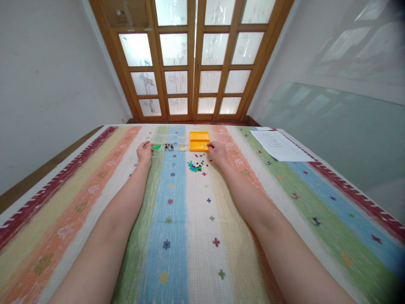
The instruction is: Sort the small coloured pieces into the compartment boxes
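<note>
The left hand (144,153), fingers curled, rested against the left end of the clear plastic divided box (167,143). The right hand (218,153), fingers pinched narrow, touched the right corner of the flat orange plastic tray (199,141); whether it held anything I could not tell. The small heap of mixed coloured beads (196,164) lay on the striped woven cloth (177,219) between both hands. Taking one bead at a time, box held steady, seemed best.

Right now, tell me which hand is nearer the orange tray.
Right. The right hand is at the right edge of the orange tray; the left hand is farther left, beside the clear box.
</note>
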### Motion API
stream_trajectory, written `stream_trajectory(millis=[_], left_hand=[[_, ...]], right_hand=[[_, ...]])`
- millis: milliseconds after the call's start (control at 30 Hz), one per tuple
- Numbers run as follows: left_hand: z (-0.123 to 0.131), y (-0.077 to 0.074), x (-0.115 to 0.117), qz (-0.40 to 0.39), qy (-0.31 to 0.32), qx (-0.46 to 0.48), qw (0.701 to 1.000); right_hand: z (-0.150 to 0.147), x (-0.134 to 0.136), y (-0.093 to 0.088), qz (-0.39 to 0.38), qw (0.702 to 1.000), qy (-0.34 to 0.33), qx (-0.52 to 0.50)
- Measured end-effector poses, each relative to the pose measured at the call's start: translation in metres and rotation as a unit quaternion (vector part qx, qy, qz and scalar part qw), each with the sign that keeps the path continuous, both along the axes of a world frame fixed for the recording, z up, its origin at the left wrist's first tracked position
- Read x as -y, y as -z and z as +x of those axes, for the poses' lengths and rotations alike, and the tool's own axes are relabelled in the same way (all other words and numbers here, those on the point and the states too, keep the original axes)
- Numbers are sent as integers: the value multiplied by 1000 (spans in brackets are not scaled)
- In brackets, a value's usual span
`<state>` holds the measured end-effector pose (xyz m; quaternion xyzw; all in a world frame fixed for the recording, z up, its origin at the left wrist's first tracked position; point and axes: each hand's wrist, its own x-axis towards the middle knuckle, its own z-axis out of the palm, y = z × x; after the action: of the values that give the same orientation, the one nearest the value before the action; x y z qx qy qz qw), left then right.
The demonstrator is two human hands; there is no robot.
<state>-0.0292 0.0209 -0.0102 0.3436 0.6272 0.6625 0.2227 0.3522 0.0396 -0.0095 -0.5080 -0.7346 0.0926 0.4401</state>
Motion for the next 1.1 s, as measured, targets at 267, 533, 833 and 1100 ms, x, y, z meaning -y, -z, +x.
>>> stream_trajectory(millis=[267, 533, 833, 1100], left_hand=[[15, 5, 0, -5, 69, -84, 994], [53, 3, 17, -16, 252, -315, 915], [119, -18, 52, 60, 430, -547, 716], [133, -20, 63, 72, 451, -602, 655]], right_hand=[[-21, 12, -3, -3, 980, -159, 124], [-30, 18, -4, -6, 956, -209, 205], [-17, 8, -2, 4, 983, -94, 161], [-12, -1, 9, 8, 991, -76, 110]])
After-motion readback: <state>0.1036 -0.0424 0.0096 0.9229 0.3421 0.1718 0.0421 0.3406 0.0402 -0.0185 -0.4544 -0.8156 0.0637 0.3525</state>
